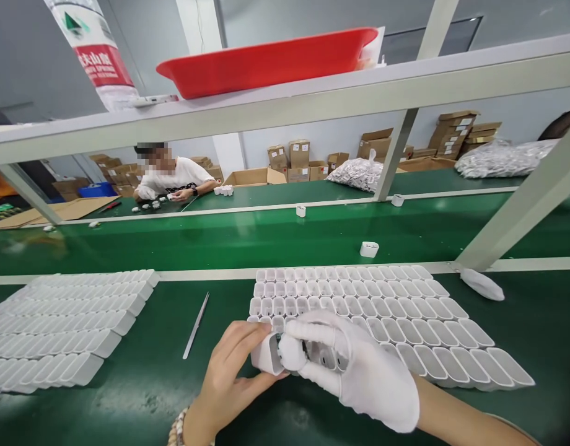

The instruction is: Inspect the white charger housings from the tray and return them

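My bare left hand (229,371) grips a small white plastic case (267,353) from the left, thumb and fingers closed round it. My right hand (359,371), in a white glove, pinches the same case from the right, its fingertips pressed at the case's open end. Both hands hover over the near left corner of a white tray (452,337) of many small pockets; the pockets at its far left hold white cases, the rest look hollow. A pair of metal tweezers (196,324) lies on the green mat just left of the hands.
Stacked white trays (66,328) lie at the left. Single white cases (369,249) ride the green conveyor belt (266,238) beyond. A crumpled white glove (482,285) rests by a frame post. A red bin (266,59) sits on the shelf overhead. Another person (173,179) works across the line, near cardboard boxes.
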Motion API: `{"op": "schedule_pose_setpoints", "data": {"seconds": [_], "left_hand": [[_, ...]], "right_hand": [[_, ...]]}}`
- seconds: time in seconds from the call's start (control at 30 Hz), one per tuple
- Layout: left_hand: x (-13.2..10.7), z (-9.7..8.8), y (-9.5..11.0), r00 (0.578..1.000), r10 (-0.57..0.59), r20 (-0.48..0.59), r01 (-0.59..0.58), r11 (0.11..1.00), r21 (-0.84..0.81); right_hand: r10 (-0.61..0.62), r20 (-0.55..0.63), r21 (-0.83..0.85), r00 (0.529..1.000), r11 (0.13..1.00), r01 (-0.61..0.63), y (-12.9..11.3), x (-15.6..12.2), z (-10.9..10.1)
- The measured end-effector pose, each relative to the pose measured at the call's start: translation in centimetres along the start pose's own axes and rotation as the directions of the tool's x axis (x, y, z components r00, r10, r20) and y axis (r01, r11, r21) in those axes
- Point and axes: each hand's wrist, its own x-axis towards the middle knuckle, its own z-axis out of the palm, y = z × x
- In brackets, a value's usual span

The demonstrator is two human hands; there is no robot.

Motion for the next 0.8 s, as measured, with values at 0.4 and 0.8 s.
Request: {"op": "schedule_pose_setpoints", "data": {"seconds": [0.4, 0.8], "left_hand": [[0.1, -0.2, 0.5, 1.000, -0.016, -0.010, 0.017, 0.999, 0.047], [-0.5, -0.8, 0.6, 0.999, -0.028, -0.016, 0.029, 0.999, 0.035]], "right_hand": [[0.085, 0.033, -0.074, 0.996, 0.994, -0.082, 1.1, -1.3, 1.1], [0.116, 0.101, -0.014, 0.988, 0.993, -0.115, 1.6, -0.9, 1.4]]}}
